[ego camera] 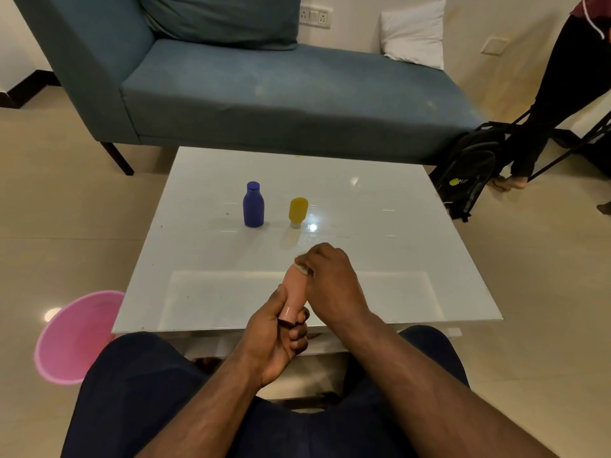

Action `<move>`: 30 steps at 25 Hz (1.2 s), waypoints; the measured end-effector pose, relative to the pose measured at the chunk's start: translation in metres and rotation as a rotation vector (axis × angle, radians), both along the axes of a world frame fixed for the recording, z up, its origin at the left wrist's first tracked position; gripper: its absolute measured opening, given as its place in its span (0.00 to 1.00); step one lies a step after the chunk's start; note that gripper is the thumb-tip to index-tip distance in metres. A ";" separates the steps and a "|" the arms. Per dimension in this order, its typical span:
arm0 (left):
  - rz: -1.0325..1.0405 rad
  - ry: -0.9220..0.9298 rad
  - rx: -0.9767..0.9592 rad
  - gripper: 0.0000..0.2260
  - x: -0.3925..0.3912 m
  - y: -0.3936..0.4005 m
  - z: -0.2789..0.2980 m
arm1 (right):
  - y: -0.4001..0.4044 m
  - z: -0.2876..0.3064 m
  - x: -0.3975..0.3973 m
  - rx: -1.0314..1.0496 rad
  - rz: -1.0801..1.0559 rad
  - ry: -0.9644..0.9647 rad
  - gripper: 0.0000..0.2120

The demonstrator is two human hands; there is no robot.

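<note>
A pink squeeze bottle is held tilted over the near edge of the white table. My left hand grips its lower end, fingers curled round it. My right hand pinches the bottle's top end, where a pale cap or seal shows; most of that end is hidden by the fingers. Farther back on the table stand a blue bottle and, to its right, a yellow squeeze bottle resting on its cap.
A pink bin sits on the floor left of the table. A blue sofa stands behind the table. At the right are a black backpack and another person's legs.
</note>
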State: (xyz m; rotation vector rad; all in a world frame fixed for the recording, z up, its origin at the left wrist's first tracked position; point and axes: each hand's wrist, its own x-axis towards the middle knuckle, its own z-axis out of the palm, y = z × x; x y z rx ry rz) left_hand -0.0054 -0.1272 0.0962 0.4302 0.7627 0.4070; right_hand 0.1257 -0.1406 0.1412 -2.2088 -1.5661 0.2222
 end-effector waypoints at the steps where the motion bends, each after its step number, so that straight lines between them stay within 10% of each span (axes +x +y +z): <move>1: 0.003 0.011 0.017 0.21 0.000 -0.001 0.000 | -0.003 0.000 -0.007 -0.015 0.045 -0.035 0.17; 30: 0.013 0.066 0.120 0.33 -0.002 0.000 -0.001 | -0.031 -0.001 -0.040 -0.057 0.242 -0.082 0.15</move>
